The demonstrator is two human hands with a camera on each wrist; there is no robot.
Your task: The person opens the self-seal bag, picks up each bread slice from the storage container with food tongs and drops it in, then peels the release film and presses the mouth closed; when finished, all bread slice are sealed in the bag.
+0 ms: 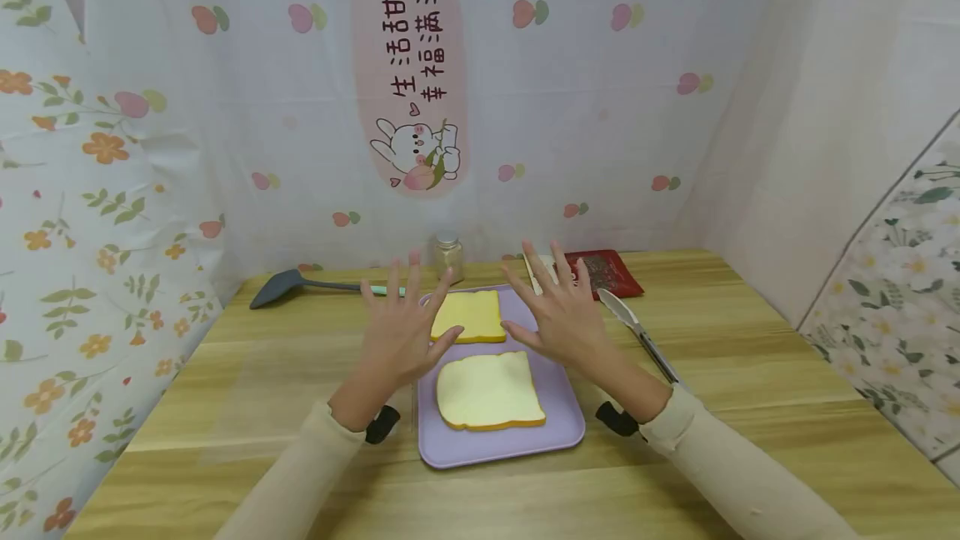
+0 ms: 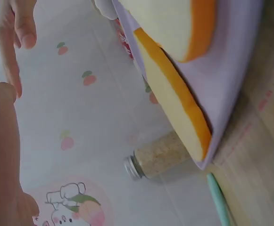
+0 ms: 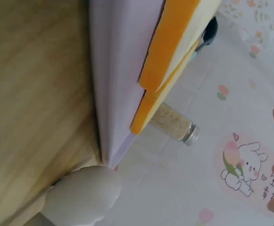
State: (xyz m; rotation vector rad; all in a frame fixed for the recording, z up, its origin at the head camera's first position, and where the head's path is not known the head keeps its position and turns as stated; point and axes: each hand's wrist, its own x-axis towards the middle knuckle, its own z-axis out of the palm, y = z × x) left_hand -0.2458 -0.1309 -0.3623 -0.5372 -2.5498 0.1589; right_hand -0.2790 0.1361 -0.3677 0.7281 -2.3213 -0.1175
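Two bread slices lie flat on a lilac tray (image 1: 495,452). The nearer slice (image 1: 491,390) is fully visible in the head view; the farther slice (image 1: 468,315) sits behind it, its left edge close to my left fingertips in that view. My left hand (image 1: 401,323) hovers above the tray's left side, fingers spread and holding nothing. Over the tray's right side my right hand (image 1: 562,315) is held up the same way, fingers apart and bare. In the left wrist view, both slices show thick orange crusts, the near slice (image 2: 170,23) overlapping the far slice (image 2: 174,99).
A dark spatula (image 1: 281,286) with a mint handle lies at the back left. Behind the tray stands a small glass jar (image 1: 447,255) of pale grains. A red packet (image 1: 603,272) lies at the back right, with metal tongs (image 1: 645,336) in front. Patterned cloth surrounds the table.
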